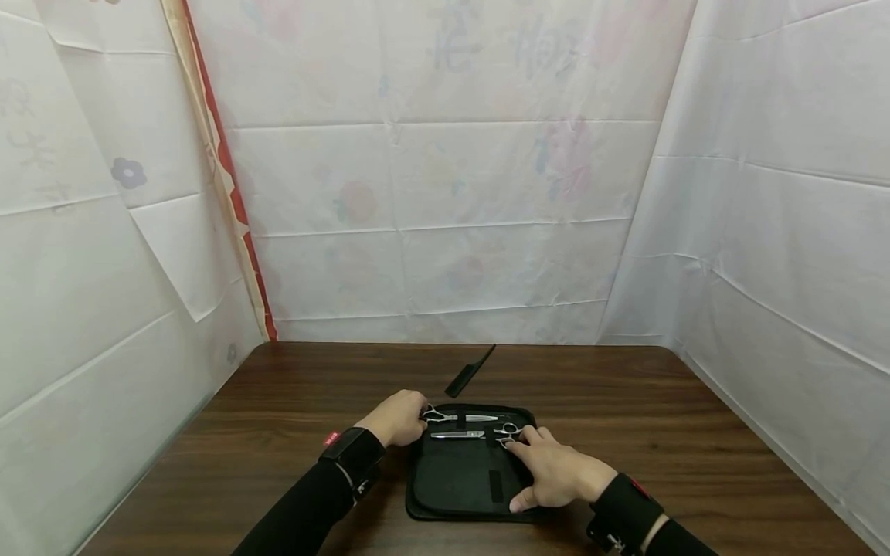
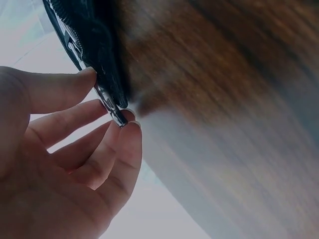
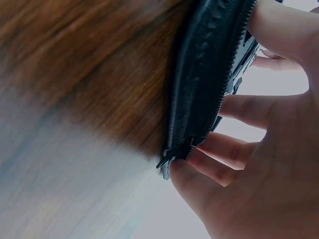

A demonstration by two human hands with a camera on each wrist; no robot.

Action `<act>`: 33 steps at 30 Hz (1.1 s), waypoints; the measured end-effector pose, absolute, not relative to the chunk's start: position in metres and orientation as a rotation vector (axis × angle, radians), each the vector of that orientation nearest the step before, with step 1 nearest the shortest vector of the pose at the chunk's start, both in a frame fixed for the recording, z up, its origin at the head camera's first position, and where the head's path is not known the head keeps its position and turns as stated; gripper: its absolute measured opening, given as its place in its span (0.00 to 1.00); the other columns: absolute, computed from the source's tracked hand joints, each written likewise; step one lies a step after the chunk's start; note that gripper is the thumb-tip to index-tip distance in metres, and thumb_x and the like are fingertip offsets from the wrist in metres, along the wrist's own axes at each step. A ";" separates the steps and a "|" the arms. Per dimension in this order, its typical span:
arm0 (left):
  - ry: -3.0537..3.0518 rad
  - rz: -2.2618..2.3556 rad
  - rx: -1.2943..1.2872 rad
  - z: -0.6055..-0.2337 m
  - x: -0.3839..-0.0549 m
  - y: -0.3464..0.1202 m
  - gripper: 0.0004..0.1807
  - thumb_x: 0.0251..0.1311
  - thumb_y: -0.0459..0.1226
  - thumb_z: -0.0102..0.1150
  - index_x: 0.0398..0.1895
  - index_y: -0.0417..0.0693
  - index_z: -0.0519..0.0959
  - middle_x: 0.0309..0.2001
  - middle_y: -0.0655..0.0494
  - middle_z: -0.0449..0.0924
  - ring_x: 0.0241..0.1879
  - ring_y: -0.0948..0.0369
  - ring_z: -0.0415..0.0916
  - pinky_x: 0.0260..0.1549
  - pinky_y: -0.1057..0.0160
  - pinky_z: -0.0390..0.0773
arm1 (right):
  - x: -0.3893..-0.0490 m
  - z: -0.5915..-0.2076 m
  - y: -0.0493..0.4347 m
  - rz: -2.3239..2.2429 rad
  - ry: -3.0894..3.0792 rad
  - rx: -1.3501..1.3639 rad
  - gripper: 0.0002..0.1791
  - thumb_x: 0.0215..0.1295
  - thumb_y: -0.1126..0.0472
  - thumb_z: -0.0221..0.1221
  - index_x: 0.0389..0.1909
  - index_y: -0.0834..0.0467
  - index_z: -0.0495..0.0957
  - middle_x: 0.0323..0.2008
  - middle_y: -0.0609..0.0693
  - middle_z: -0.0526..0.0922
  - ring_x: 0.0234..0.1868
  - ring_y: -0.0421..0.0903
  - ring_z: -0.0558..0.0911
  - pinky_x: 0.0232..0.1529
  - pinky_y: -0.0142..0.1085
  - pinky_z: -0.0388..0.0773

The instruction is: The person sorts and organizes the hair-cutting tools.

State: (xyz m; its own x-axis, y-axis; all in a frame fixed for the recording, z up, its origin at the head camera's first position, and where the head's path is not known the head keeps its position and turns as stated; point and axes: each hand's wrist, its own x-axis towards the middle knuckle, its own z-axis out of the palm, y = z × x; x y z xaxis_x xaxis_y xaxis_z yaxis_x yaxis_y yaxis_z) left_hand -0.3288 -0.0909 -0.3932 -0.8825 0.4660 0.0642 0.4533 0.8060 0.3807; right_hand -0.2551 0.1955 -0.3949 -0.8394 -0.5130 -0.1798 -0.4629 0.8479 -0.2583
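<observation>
The case [image 1: 455,486] lies on the tabletop [image 1: 695,432]. In the case's far half sit the rear scissors [image 1: 481,418] and front scissors [image 1: 457,435]. Behind the case lies the comb [image 1: 466,378]; the left hand [image 1: 396,418] is at its far left corner, the right hand [image 1: 554,466] along its right side.

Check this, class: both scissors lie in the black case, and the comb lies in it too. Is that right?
Not quite: the comb lies on the table, beyond the case, as the head view shows. Both scissors do lie in the case.
</observation>
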 end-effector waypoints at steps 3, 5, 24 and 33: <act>2.954 0.621 0.761 -0.394 -0.330 -0.090 0.06 0.64 0.27 0.61 0.42 0.35 0.84 0.39 0.46 0.83 0.33 0.56 0.73 0.37 0.52 0.75 | -0.255 -0.395 0.196 -0.303 2.785 -0.746 0.48 0.57 0.37 0.70 0.73 0.58 0.68 0.64 0.54 0.67 0.63 0.54 0.68 0.48 0.51 0.76; 2.956 0.623 0.764 -0.395 -0.331 -0.090 0.07 0.63 0.27 0.61 0.42 0.34 0.84 0.39 0.45 0.83 0.33 0.56 0.74 0.38 0.52 0.75 | -0.255 -0.395 0.197 -0.306 2.785 -0.744 0.48 0.57 0.37 0.70 0.73 0.58 0.68 0.64 0.54 0.67 0.63 0.54 0.68 0.48 0.51 0.76; 2.972 0.608 0.761 -0.396 -0.332 -0.088 0.07 0.63 0.26 0.60 0.41 0.35 0.85 0.37 0.47 0.83 0.32 0.57 0.74 0.37 0.53 0.76 | -0.256 -0.395 0.195 -0.288 2.779 -0.745 0.47 0.57 0.37 0.69 0.73 0.57 0.68 0.64 0.53 0.67 0.64 0.55 0.67 0.51 0.51 0.76; 2.985 0.584 0.794 -0.396 -0.334 -0.085 0.07 0.61 0.25 0.60 0.39 0.36 0.85 0.35 0.49 0.83 0.31 0.57 0.73 0.37 0.54 0.75 | -0.256 -0.395 0.198 -0.297 2.783 -0.736 0.47 0.57 0.37 0.70 0.73 0.58 0.69 0.64 0.54 0.67 0.65 0.55 0.67 0.52 0.50 0.76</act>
State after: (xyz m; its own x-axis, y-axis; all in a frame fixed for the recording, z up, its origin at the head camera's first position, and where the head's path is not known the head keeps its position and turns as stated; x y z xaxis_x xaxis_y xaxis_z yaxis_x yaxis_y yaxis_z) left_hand -0.3335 -0.0845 -0.3958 -0.8724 0.4793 0.0961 0.4802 0.8034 0.3521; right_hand -0.2560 0.1982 -0.3954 -0.8423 -0.5067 -0.1839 -0.4564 0.8519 -0.2568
